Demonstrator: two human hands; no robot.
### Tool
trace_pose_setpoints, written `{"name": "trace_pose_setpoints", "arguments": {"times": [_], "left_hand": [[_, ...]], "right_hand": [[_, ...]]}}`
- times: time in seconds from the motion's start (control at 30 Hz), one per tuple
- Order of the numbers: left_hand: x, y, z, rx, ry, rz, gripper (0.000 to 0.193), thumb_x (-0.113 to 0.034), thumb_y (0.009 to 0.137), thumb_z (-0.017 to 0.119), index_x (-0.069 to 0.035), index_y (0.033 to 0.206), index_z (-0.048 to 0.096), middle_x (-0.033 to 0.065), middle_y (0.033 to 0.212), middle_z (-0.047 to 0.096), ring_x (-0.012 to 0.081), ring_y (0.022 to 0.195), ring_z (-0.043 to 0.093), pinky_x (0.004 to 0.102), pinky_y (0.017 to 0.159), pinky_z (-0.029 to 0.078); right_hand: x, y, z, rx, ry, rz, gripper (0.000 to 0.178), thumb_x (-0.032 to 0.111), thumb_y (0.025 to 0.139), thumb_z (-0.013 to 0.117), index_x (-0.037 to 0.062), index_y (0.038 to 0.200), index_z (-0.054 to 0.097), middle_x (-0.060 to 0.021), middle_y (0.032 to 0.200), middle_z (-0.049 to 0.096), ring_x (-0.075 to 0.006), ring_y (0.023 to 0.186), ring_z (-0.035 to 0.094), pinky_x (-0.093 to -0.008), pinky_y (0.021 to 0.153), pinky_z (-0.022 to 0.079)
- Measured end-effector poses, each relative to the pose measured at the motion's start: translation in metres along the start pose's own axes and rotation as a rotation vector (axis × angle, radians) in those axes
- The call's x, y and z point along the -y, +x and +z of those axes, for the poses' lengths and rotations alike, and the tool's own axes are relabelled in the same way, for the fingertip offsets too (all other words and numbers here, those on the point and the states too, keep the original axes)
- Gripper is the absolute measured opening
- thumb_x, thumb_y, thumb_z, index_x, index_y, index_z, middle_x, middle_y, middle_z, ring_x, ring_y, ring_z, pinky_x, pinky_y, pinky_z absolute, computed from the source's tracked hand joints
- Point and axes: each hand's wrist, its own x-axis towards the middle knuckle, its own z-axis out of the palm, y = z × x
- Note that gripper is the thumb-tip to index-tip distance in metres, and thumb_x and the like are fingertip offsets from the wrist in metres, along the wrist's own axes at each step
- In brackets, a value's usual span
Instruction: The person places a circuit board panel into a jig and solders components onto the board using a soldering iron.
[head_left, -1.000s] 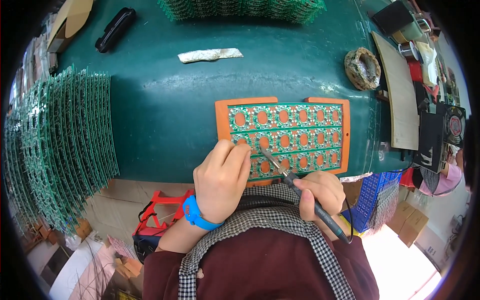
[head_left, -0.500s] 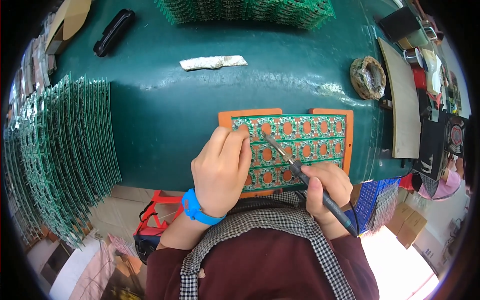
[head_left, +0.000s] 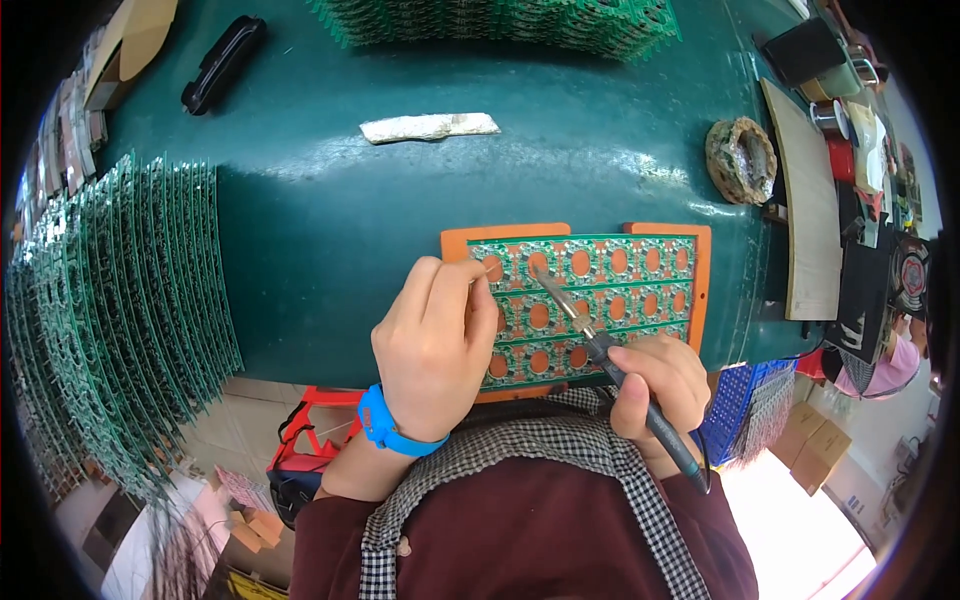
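Note:
A green circuit board panel (head_left: 601, 288) with rows of round openings lies in an orange holding frame (head_left: 703, 270) at the table's near edge. My right hand (head_left: 662, 385) is wrapped round the dark handle of a soldering iron (head_left: 572, 308). The iron's tip rests at or just above the top row, by the second opening from the left. My left hand (head_left: 432, 335), with a blue band on its wrist, hovers over the panel's left end. Its thumb and forefinger pinch together by the first opening; whatever they hold is too fine to name.
Stacked green boards (head_left: 130, 300) stand at the left, with more boards (head_left: 500, 25) at the far edge. A whitish strip (head_left: 430, 127) lies mid-table. Toward the right are a rough round bowl (head_left: 741, 160), a wooden board (head_left: 800, 200) and a small fan (head_left: 908, 272).
My left hand has drawn back slightly to the left, away from the iron's tip. The iron stays by the same opening, and the whole view has shifted a little.

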Motion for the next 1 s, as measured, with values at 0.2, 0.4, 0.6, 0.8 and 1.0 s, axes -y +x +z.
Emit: {"name": "trace_pose_setpoints", "arguments": {"times": [0.2, 0.4, 0.6, 0.8, 1.0], "left_hand": [[0.004, -0.002, 0.005, 0.008, -0.008, 0.006, 0.015, 0.009, 0.078, 0.061, 0.0, 0.091, 0.059, 0.0086, 0.076, 0.053, 0.0176, 0.056, 0.055, 0.03, 0.049, 0.044], [0.006, 0.0, 0.006, 0.033, -0.043, 0.022, 0.015, 0.009, 0.079, 0.06, 0.0, 0.091, 0.06, 0.0084, 0.079, 0.054, 0.0176, 0.057, 0.056, 0.0296, 0.05, 0.045], [0.004, -0.008, -0.009, 0.067, -0.041, -0.008, 0.018, 0.006, 0.076, 0.063, -0.001, 0.091, 0.06, 0.01, 0.084, 0.054, 0.0245, 0.065, 0.059, 0.034, 0.055, 0.048], [0.004, -0.024, -0.011, 0.101, -0.122, -0.042, 0.013, 0.007, 0.079, 0.061, 0.0, 0.09, 0.06, 0.0077, 0.081, 0.055, 0.0137, 0.059, 0.051, 0.0265, 0.051, 0.042], [0.003, -0.031, -0.009, 0.131, -0.088, -0.011, 0.014, 0.008, 0.081, 0.061, 0.001, 0.093, 0.061, 0.0095, 0.083, 0.056, 0.0195, 0.065, 0.06, 0.0291, 0.055, 0.047]], "right_hand": [[-0.001, 0.006, 0.013, 0.052, 0.008, 0.013, 0.013, 0.005, 0.076, 0.066, -0.0003, 0.088, 0.067, -0.0079, 0.066, 0.063, -0.0183, 0.049, 0.059, -0.0272, 0.042, 0.043], [0.001, 0.005, 0.016, 0.051, 0.021, 0.032, 0.014, 0.004, 0.073, 0.067, 0.0004, 0.087, 0.067, -0.0075, 0.066, 0.063, -0.018, 0.05, 0.059, -0.0273, 0.042, 0.043], [0.005, -0.008, 0.001, 0.028, 0.035, -0.007, 0.009, 0.005, 0.075, 0.061, -0.0005, 0.082, 0.066, -0.0067, 0.063, 0.061, -0.018, 0.049, 0.058, -0.028, 0.043, 0.043], [0.012, -0.015, 0.0, 0.075, 0.07, -0.006, 0.01, 0.005, 0.076, 0.059, -0.001, 0.081, 0.066, -0.0061, 0.063, 0.06, -0.0186, 0.05, 0.058, -0.0287, 0.045, 0.045], [0.015, -0.018, 0.005, 0.091, 0.045, 0.009, 0.01, 0.005, 0.076, 0.06, -0.001, 0.081, 0.066, -0.0063, 0.063, 0.061, -0.019, 0.05, 0.058, -0.0285, 0.045, 0.045]]}}
